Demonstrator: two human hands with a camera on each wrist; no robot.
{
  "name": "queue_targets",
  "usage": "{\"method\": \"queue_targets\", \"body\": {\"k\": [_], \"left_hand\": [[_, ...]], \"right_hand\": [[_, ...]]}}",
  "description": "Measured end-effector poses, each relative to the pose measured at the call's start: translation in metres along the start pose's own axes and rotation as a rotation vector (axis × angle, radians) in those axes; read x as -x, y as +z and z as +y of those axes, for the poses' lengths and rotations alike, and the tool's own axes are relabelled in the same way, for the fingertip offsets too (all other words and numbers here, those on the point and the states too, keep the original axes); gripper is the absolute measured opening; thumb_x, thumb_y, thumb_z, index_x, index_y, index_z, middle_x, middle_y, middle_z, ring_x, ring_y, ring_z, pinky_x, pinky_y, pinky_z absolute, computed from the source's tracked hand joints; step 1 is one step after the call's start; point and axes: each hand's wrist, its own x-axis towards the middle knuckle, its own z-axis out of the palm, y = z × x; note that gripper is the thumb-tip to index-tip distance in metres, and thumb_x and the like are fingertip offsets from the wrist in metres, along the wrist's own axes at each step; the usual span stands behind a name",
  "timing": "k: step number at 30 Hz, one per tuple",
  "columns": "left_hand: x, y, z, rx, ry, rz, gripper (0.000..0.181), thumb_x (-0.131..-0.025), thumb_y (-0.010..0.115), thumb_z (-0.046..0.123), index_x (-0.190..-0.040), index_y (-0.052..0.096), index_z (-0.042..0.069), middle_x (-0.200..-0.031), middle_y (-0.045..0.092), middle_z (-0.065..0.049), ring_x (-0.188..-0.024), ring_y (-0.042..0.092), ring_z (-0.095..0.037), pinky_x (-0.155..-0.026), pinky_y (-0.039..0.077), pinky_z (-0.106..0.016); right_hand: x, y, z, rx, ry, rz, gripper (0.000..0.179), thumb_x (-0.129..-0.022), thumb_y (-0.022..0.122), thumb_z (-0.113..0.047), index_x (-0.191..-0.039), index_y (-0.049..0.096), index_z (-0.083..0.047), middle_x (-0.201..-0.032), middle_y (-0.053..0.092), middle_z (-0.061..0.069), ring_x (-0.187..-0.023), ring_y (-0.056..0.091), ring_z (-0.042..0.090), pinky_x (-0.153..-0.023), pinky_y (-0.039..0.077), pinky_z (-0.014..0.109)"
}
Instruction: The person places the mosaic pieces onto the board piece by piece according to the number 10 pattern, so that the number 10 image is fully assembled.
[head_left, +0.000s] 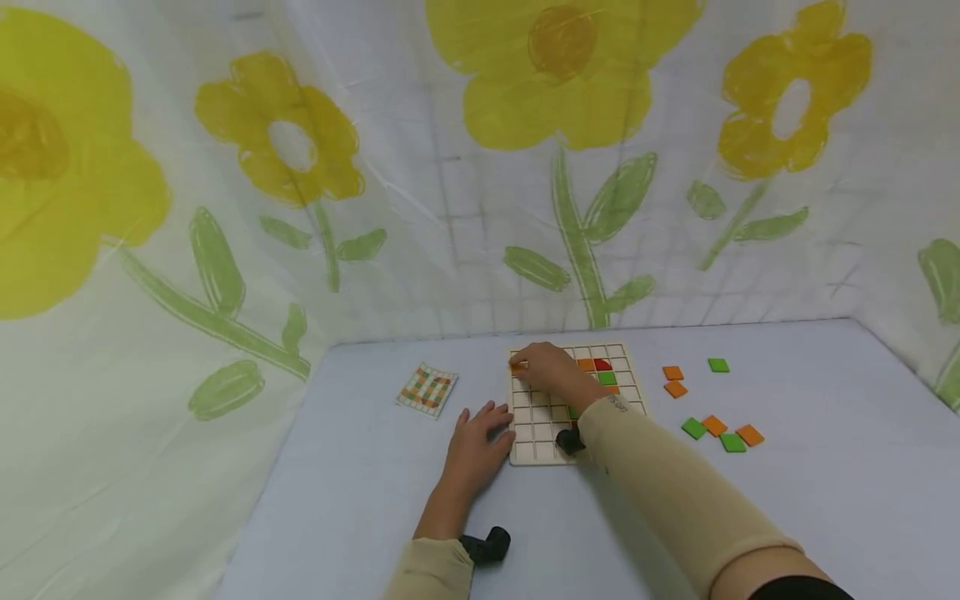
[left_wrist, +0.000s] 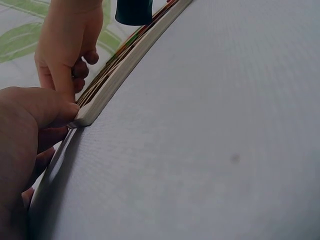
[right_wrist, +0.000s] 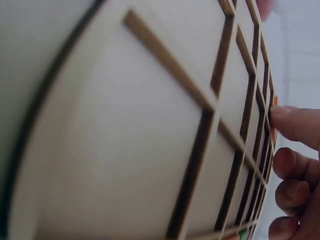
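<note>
A wooden grid board [head_left: 534, 432] lies on the table, holding several orange, green and red pieces toward its right side. My right hand [head_left: 551, 367] reaches over its upper left corner, fingertips on an orange square tile [head_left: 518, 366]. In the right wrist view, that orange tile [right_wrist: 275, 102] shows at a fingertip past the grid ridges, the other fingers curled below it. My left hand [head_left: 474, 450] rests beside the board's left edge with loosely bent fingers. The left wrist view shows its thumb [left_wrist: 55, 107] at the board's corner. My right forearm covers part of the board.
A small pattern card [head_left: 427, 390] with coloured squares lies left of the board. On the right are loose tiles: orange ones [head_left: 675, 389], a green one [head_left: 718, 365] and a mixed group with a green tile [head_left: 733, 442]. A flower-printed curtain [head_left: 405, 208] hangs behind the table.
</note>
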Motion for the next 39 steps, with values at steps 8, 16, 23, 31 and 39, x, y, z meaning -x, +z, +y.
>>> {"method": "queue_targets", "body": {"k": [8,16,23,31,39], "left_hand": [[0.001,0.000,0.002,-0.005,-0.010,0.009,0.030,-0.092,0.067,0.024,-0.120,0.071,0.014,-0.136,0.062,0.002,-0.137,0.048,-0.022,-0.122,0.019,-0.053],[-0.002,-0.003,0.001,-0.010,-0.016,0.022,0.030,-0.091,0.069,0.023,-0.120,0.070,0.014,-0.137,0.061,0.002,-0.138,0.047,-0.021,-0.123,0.018,-0.052],[-0.001,-0.001,0.003,0.010,-0.025,0.017,0.031,-0.092,0.068,0.023,-0.121,0.070,0.014,-0.137,0.061,0.001,-0.138,0.047,-0.022,-0.123,0.017,-0.051],[-0.003,-0.003,0.003,-0.009,-0.025,0.001,0.031,-0.092,0.068,0.024,-0.122,0.070,0.015,-0.138,0.060,0.003,-0.139,0.045,-0.021,-0.123,0.016,-0.050],[-0.002,0.001,0.001,0.012,-0.041,0.005,0.030,-0.092,0.068,0.024,-0.121,0.070,0.015,-0.139,0.060,0.003,-0.140,0.044,-0.021,-0.124,0.015,-0.049]], "right_hand": [[0.025,-0.022,0.022,-0.081,0.015,0.040,0.040,-0.099,0.060,-0.024,-0.138,0.058,-0.017,-0.125,0.065,0.010,-0.107,0.064,0.028,-0.088,0.055,0.045],[0.073,-0.062,0.099,-0.159,0.143,0.168,0.040,-0.098,0.059,-0.024,-0.136,0.058,-0.010,-0.119,0.065,0.017,-0.099,0.063,0.029,-0.079,0.055,0.043],[0.131,-0.084,0.165,-0.128,0.308,0.186,0.055,-0.098,0.057,-0.036,-0.142,0.049,-0.004,-0.142,0.048,0.028,-0.128,0.045,0.048,-0.102,0.042,0.063],[0.177,-0.083,0.219,-0.142,0.445,0.098,0.075,-0.097,0.054,-0.046,-0.150,0.031,0.002,-0.149,0.028,0.039,-0.135,0.025,0.059,-0.106,0.030,0.071],[0.175,-0.080,0.214,-0.162,0.423,0.108,0.061,-0.095,0.060,-0.028,-0.146,0.040,0.000,-0.149,0.036,0.032,-0.136,0.027,0.056,-0.108,0.028,0.071]]}}
